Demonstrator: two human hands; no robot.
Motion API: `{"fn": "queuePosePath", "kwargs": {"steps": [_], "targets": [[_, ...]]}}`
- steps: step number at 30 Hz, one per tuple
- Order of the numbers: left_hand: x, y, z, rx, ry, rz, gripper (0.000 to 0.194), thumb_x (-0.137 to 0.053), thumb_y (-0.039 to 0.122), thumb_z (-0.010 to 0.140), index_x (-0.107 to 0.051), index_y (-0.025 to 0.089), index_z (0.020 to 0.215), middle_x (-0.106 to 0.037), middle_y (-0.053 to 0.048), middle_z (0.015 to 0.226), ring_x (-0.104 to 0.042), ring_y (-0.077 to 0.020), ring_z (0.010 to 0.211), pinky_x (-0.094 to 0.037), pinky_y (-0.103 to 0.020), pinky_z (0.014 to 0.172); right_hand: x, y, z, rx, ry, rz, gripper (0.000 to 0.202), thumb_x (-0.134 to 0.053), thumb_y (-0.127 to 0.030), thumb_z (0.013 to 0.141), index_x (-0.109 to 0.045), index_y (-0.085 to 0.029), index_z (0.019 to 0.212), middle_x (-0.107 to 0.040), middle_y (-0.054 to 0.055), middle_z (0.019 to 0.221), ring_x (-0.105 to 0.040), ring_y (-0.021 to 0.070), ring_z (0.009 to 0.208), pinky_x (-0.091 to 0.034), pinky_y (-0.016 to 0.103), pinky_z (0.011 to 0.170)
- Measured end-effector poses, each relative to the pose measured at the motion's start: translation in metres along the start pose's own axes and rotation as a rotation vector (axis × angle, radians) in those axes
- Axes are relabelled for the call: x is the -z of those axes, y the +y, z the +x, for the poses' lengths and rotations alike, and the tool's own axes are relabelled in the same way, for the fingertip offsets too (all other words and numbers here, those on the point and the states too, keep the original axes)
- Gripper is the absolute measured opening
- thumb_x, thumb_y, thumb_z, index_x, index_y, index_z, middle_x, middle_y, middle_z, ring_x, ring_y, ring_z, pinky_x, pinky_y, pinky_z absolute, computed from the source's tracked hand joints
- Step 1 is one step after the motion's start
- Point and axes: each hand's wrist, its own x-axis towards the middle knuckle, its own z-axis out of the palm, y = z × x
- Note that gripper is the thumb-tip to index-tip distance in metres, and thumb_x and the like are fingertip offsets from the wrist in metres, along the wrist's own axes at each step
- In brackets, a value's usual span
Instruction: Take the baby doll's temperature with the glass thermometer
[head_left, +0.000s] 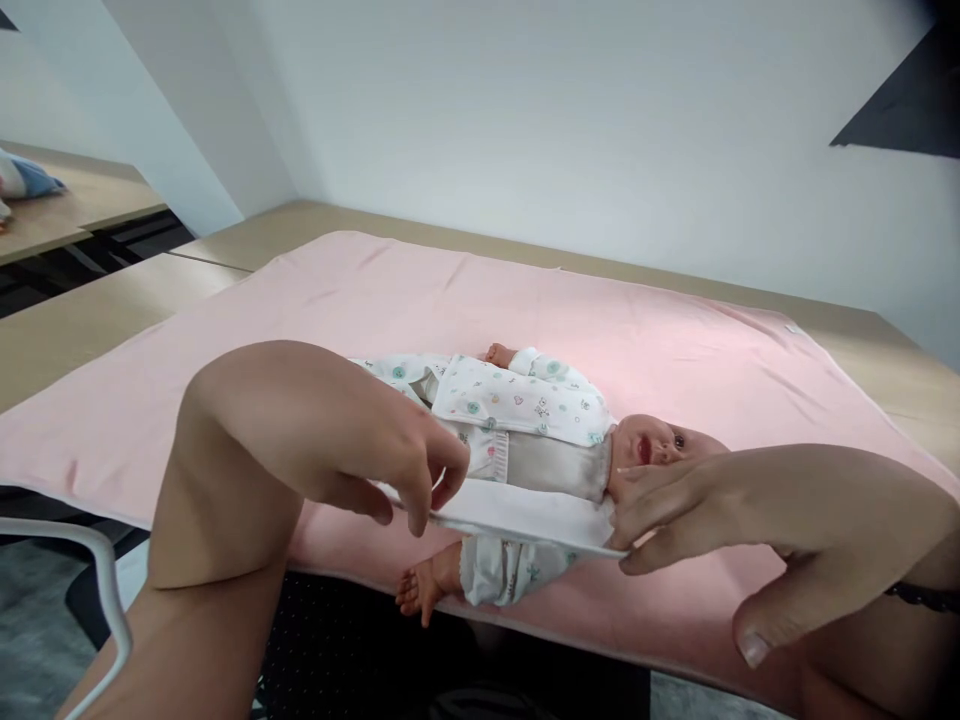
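Note:
A baby doll [649,437] lies on its back on a pink blanket, its head toward the right. It wears a white baby jacket [517,405] with small coloured prints, spread at the front over a plain white undershirt [555,462]. With bent fingers, my left hand [330,430] pinches the lower edge of the near front flap [525,507]. At the collar end, beside the doll's chin, the flap's corner sits between fingers of my right hand [757,510]; its thumb stands apart. The edge runs straight between both hands. My left hand and wrist hide the doll's legs.
The pink blanket [450,300] covers most of a wooden table [300,217] against a white wall. The doll's near hand [424,588] reaches the blanket's front edge. A white curved tube [109,580] stands at lower left. Another table [112,195] is at far left.

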Motion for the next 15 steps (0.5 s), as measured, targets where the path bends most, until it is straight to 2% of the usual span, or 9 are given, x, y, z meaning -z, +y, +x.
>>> {"fn": "queuePosePath", "kwargs": {"steps": [4,7,10,12,15], "targets": [[0.001,0.008,0.002,0.072,-0.076,0.052,0.022,-0.068,0.027,0.081,-0.082,0.042,0.090,-0.076,-0.004,0.098,-0.069,-0.0229,0.087,-0.055,-0.028,0.075,-0.002,0.004,0.007,0.023,-0.070,0.101,0.052,-0.081,-0.027,0.081,-0.069,-0.009,0.128,-0.068,0.017,0.130,-0.059,0.0282,0.130,-0.040,0.037,0.117],[0.006,0.004,0.002,0.105,-0.066,0.031,0.025,-0.067,0.028,0.082,-0.081,0.041,0.099,-0.074,-0.005,0.112,-0.068,-0.0250,0.099,-0.054,-0.030,0.084,-0.002,0.005,0.004,-0.001,-0.056,0.092,0.048,-0.079,-0.026,0.082,-0.070,-0.013,0.127,-0.067,0.015,0.133,-0.057,0.0279,0.133,-0.038,0.038,0.118],[0.010,-0.009,0.005,0.138,0.029,0.066,0.031,-0.066,0.027,0.083,-0.079,0.041,0.107,-0.068,-0.002,0.128,-0.065,-0.0252,0.109,-0.051,-0.030,0.091,-0.003,0.008,0.000,-0.085,0.091,-0.044,0.047,-0.076,-0.028,0.086,-0.068,-0.020,0.131,-0.061,0.011,0.142,-0.050,0.0266,0.140,-0.036,0.040,0.120],[0.010,-0.017,0.008,0.178,0.088,0.123,0.033,-0.067,0.026,0.082,-0.078,0.041,0.109,-0.064,-0.001,0.134,-0.063,-0.0246,0.114,-0.050,-0.029,0.091,-0.006,0.011,0.000,-0.190,0.201,-0.154,0.040,-0.071,-0.032,0.090,-0.069,-0.026,0.129,-0.064,0.007,0.137,-0.045,0.0268,0.143,-0.037,0.044,0.119],[0.012,-0.023,0.013,0.258,0.122,0.192,0.033,-0.070,0.024,0.079,-0.078,0.038,0.108,-0.064,-0.002,0.133,-0.062,-0.0245,0.115,-0.049,-0.027,0.087,-0.011,0.017,0.006,-0.295,0.309,-0.282,0.016,-0.063,-0.035,0.094,-0.076,-0.029,0.102,-0.072,0.005,0.113,-0.048,0.0304,0.139,-0.039,0.050,0.115]]}}
